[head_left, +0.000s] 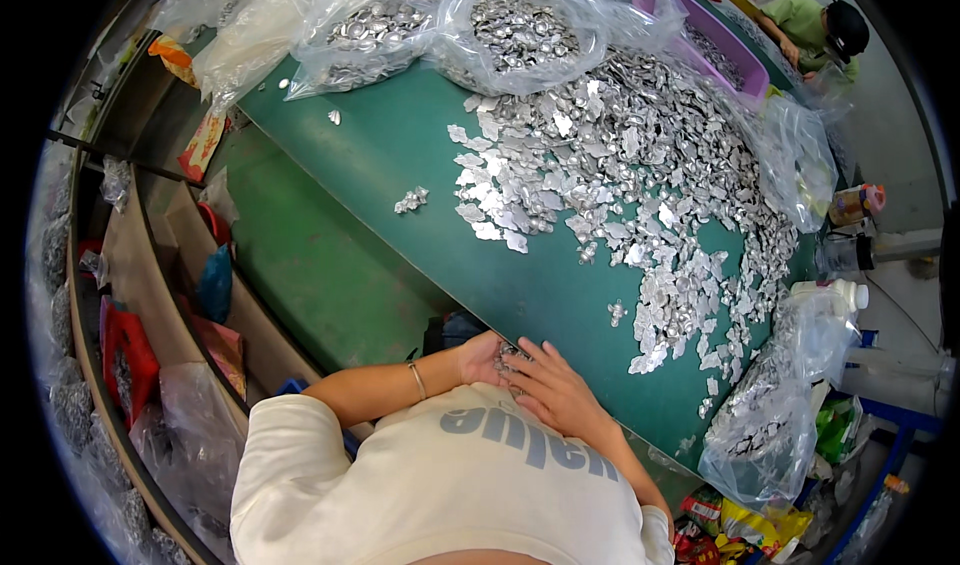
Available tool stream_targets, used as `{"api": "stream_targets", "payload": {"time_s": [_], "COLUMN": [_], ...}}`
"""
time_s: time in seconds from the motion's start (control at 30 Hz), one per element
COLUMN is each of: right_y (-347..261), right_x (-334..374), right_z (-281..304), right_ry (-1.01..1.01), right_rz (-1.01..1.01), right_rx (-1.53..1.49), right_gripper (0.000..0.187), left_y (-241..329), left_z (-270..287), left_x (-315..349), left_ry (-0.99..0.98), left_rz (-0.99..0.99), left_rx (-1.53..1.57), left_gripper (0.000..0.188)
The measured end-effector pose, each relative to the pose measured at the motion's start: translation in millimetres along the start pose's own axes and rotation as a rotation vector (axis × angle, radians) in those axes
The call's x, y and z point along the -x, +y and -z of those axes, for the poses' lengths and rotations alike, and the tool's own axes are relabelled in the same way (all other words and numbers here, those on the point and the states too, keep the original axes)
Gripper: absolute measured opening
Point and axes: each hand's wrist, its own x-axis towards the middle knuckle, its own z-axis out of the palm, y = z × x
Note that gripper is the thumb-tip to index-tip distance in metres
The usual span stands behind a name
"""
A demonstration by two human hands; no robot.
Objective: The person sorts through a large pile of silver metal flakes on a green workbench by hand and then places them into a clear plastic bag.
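Several small silvery metal pieces [509,356] sit between the left hand [481,361] and right hand [549,382] at the near edge of the table [540,290] in the head view. The right is loosely spread; the left's grip is hidden. Cupping snugly beneath should limit spills.
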Motion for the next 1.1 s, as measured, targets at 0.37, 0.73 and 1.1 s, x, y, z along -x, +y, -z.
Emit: {"api": "stream_targets", "payload": {"time_s": [0.37,0.73,1.1], "right_y": [-7,6,9], "right_x": [-14,-19,-21], "right_z": [10,-9,29], "right_ry": [0.555,0.689,0.530], "right_rz": [-0.150,-0.328,-0.411], "right_rx": [-0.390,-0.625,-0.402], "right_gripper": [0.013,0.013,0.014], "left_y": [13,91,252], "left_z": [16,-96,-274], "left_x": [45,131,102], "left_ry": [-0.091,-0.104,0.139], "left_rz": [-0.099,-0.660,-1.343], "left_rx": [0.012,0.401,-0.253], "left_gripper": [0.033,0.025,0.043]}}
